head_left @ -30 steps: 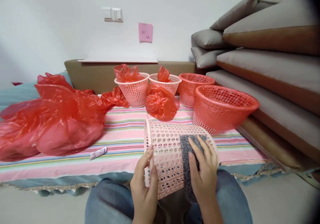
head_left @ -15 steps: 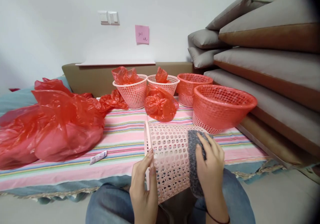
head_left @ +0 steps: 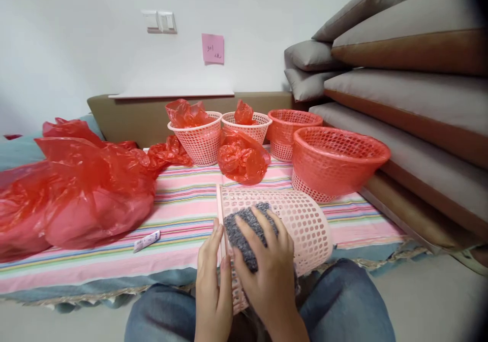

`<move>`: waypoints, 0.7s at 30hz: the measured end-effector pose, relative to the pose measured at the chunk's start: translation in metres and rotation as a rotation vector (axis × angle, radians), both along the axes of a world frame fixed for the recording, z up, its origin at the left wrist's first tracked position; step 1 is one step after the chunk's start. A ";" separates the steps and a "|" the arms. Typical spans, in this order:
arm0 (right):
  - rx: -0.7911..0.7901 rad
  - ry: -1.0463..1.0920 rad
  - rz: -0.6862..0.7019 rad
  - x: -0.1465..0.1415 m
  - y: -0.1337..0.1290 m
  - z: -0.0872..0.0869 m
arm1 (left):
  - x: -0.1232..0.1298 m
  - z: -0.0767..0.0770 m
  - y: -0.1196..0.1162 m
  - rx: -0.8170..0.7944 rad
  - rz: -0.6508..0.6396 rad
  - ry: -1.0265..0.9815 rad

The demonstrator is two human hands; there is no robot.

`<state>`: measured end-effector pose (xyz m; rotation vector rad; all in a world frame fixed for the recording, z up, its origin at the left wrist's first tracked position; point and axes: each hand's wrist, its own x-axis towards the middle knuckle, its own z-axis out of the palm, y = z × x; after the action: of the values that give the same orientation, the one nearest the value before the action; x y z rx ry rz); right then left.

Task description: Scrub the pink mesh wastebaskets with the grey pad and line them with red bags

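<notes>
A pale pink perforated plastic basket (head_left: 305,225) lies on its side above my lap, its rim to the left and its base to the right. My left hand (head_left: 213,276) grips the rim, thumb and fingers on either side of it. Under the spread fingers of my right hand (head_left: 267,266), a fuzzy dark grey cloth (head_left: 240,235) is pressed against the basket's side, close to the rim. Part of the cloth hangs below that hand. My palm hides the rest of the cloth and some of the basket's lower side.
Behind stand two pink baskets (head_left: 202,146) with red bags in them and two red-wrapped baskets (head_left: 328,169). A crumpled red bag (head_left: 244,161) sits before them. Large red bags (head_left: 87,194) and a small white tube (head_left: 147,241) lie left on the striped cloth (head_left: 179,205). Cushions (head_left: 412,98) are stacked right.
My right hand has slid the grey cloth leftward along the basket, from the base end to near the rim. My left hand stays at the rim.
</notes>
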<state>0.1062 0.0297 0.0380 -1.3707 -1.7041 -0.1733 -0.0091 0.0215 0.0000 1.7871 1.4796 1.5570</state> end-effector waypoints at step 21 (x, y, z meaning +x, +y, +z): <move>-0.025 -0.007 -0.163 0.029 0.007 -0.017 | 0.006 -0.012 -0.008 -0.107 -0.058 -0.251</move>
<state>0.1348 0.0366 0.0214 -1.5295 -1.6050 -0.2496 -0.0034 0.0138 -0.0119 1.4999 1.3517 1.5763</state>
